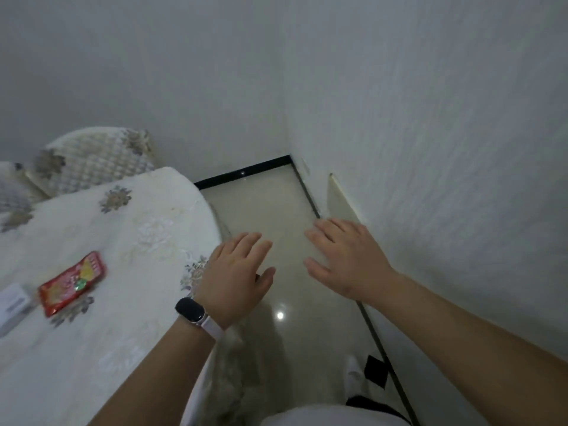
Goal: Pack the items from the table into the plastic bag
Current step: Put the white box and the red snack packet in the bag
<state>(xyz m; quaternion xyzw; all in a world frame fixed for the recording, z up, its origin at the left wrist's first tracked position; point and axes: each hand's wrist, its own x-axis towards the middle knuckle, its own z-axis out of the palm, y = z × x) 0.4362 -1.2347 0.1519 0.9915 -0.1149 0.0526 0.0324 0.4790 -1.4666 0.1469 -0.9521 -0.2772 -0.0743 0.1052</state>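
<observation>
Tablecloth (147,241) under red packet (72,283), white box (12,302).

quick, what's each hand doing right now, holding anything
Left hand: open, fingers spread, empty, near the white embroidered tablecloth edge.
Right hand: open, empty, over the glossy beige floor.

Both hands held flat, fingers spread, empty, above glossy beige tiled floor (267,210): left hand (238,273) with black smartwatch (190,311), right hand (344,256) near white wall (445,149). Red plastic snack packet (72,282) lying on white embroidered tablecloth (138,241), beside small white box (13,301).
</observation>
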